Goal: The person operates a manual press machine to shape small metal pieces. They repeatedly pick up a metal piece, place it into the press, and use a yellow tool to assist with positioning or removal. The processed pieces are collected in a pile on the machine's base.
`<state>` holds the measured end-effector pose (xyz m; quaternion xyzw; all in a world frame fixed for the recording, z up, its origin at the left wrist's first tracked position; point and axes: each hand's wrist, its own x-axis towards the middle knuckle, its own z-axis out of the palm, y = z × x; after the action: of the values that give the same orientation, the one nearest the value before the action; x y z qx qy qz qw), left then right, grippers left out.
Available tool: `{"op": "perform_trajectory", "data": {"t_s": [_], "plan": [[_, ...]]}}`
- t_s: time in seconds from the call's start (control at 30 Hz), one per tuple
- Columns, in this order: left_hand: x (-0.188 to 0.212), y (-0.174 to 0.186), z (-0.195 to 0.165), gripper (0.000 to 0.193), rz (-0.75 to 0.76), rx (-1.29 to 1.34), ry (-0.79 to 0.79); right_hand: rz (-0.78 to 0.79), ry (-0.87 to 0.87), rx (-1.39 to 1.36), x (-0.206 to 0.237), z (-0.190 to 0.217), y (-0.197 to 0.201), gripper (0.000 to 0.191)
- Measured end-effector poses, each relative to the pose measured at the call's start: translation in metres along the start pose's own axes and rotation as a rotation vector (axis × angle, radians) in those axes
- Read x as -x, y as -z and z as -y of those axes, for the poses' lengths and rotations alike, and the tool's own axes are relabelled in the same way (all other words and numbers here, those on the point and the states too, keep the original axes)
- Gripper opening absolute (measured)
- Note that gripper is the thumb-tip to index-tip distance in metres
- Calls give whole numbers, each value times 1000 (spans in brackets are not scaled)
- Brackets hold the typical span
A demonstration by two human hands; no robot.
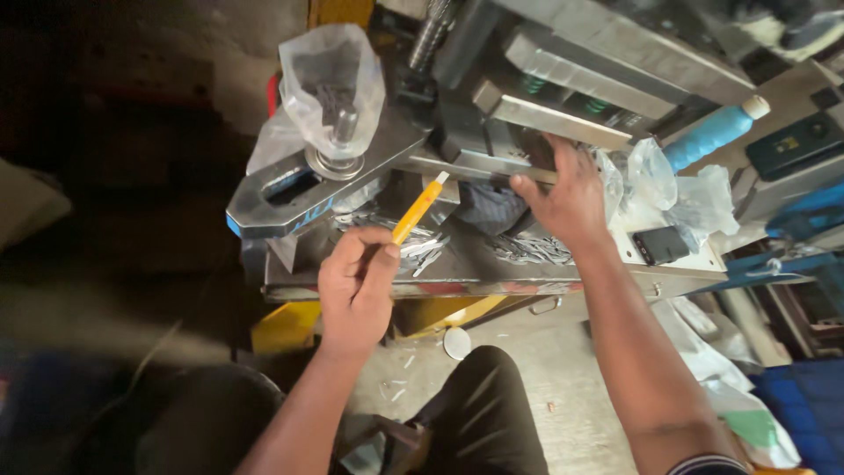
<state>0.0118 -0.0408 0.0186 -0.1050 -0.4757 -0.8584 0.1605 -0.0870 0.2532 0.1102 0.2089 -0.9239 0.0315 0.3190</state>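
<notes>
Between thumb and fingers of left hand [356, 286]: yellow stick [418, 209].

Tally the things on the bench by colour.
Yellow: 1, the tool in the left hand
Blue: 1, the bottle
Clear: 2, the bag of parts and the crumpled bags
Black: 1, the small box
Total: 5

The right hand rests on the press.

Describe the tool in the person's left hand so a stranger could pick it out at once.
Start at the grey metal press. Below it, the left hand grips a slim stick-like tool angled toward the machine. It alone is bright yellow with a white tip, unlike the grey metal pieces nearby.
</notes>
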Motion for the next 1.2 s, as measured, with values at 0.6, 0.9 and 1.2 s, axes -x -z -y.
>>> {"op": "perform_trajectory", "data": {"t_s": [0.6,0.9,1.2], "plan": [[12,7,-2,5,-28,-21,-72,775,-157,-825,281,170,-2,31],[16,15,3,5,17,-43,-112,767,-164,-909,295,166,-9,29],[24,13,-1,6,55,-121,-79,772,-266,-923,295,171,-7,32]]}}
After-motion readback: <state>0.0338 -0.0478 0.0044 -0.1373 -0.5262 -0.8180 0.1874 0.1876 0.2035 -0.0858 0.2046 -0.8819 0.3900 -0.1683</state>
